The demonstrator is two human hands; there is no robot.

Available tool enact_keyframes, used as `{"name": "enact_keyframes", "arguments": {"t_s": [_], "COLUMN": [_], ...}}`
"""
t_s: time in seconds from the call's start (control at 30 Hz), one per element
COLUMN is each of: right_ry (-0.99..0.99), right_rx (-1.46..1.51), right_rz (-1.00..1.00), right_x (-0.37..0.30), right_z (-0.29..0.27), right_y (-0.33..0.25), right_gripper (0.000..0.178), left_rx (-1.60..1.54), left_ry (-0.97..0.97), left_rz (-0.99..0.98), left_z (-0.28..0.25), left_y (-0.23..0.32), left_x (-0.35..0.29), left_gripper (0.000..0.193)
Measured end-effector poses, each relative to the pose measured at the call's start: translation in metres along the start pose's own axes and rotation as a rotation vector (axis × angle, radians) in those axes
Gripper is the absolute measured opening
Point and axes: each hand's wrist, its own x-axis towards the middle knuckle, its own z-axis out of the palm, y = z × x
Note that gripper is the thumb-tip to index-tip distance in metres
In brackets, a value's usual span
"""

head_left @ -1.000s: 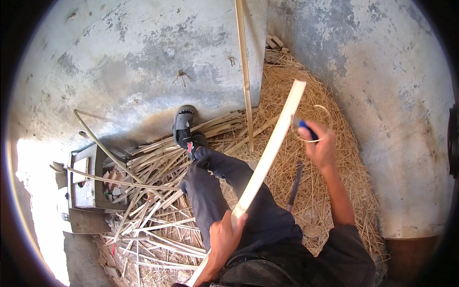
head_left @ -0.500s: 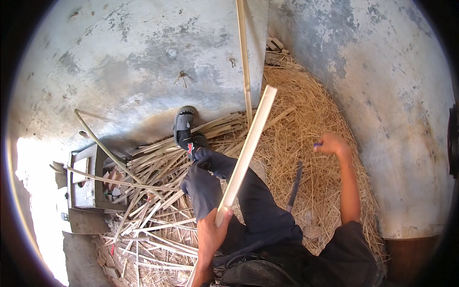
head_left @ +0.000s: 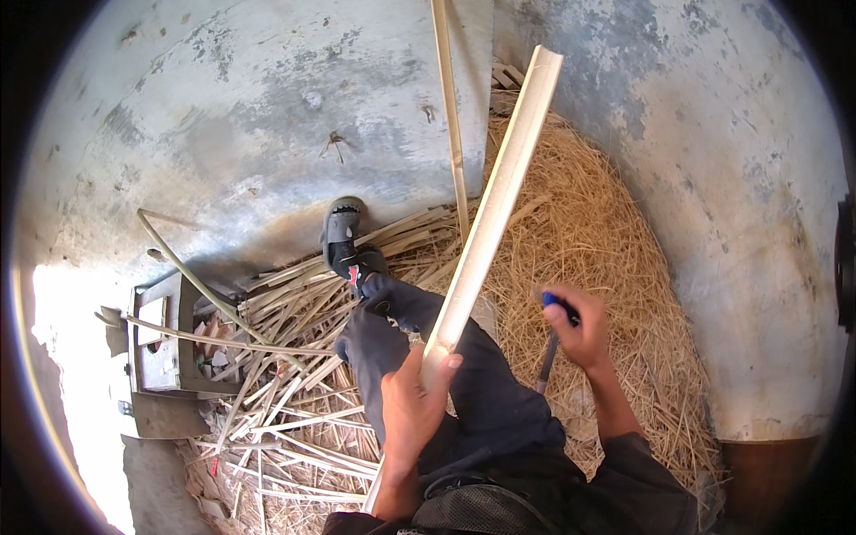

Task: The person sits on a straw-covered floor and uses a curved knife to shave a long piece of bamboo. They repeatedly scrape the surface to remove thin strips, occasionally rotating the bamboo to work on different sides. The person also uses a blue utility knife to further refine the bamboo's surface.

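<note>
My left hand (head_left: 415, 406) is closed around the lower part of a split bamboo piece (head_left: 497, 196), pale and hollowed like a trough. It slants up and to the right over my leg, its far end free. In my right hand (head_left: 580, 328), held over the straw to the right, is a tool with a blue and black handle (head_left: 560, 306). The fingers cover much of it, and I cannot make out its working end. Just below that hand, a dark bar (head_left: 547, 361) rests against the straw.
Dry shavings (head_left: 593, 214) heap up along the right wall. Several long bamboo strips (head_left: 303, 308) lie around my outstretched leg and shoe (head_left: 342, 234). A grey box (head_left: 162, 343) stands at the left, with a bent strip across it. One strip (head_left: 452, 116) leans on the far wall.
The bamboo piece has shifted up and to the right with my left hand. My right hand has come down and left, nearer to the bamboo, bringing the blue-handled tool along.
</note>
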Motion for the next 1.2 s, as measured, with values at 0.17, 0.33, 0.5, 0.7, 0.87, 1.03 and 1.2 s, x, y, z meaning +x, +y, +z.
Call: {"name": "enact_keyframes", "arguments": {"t_s": [0.17, 0.33, 0.5, 0.7, 0.87, 1.03, 1.2], "right_ry": [-0.125, -0.134, -0.093, -0.115, -0.146, -0.158, -0.048], "right_rx": [-0.096, -0.218, -0.223, -0.258, -0.320, -0.345, -0.394], "right_rz": [-0.279, -0.445, -0.453, -0.487, -0.494, -0.511, -0.400], "right_x": [-0.009, -0.007, -0.007, -0.003, 0.001, 0.002, 0.025], "right_z": [0.021, 0.031, 0.038, 0.035, 0.031, 0.030, 0.014], "right_y": [-0.031, -0.042, -0.042, -0.045, -0.050, -0.042, -0.030], "right_gripper": [0.032, 0.031, 0.030, 0.029, 0.028, 0.028, 0.029], "left_rx": [-0.055, 0.009, 0.002, -0.108, -0.103, -0.071, 0.016], "left_ry": [-0.022, -0.073, -0.079, -0.108, -0.084, -0.080, -0.101], "left_rz": [0.048, 0.085, 0.078, 0.055, 0.024, -0.007, -0.078], "left_z": [0.009, 0.007, 0.006, 0.005, 0.009, 0.013, 0.015], "left_y": [0.014, 0.019, 0.022, 0.022, 0.015, 0.007, -0.007], "left_x": [-0.001, -0.005, -0.005, -0.004, -0.005, -0.006, -0.015], "left_gripper": [0.036, 0.043, 0.042, 0.037, 0.037, 0.037, 0.036]}}
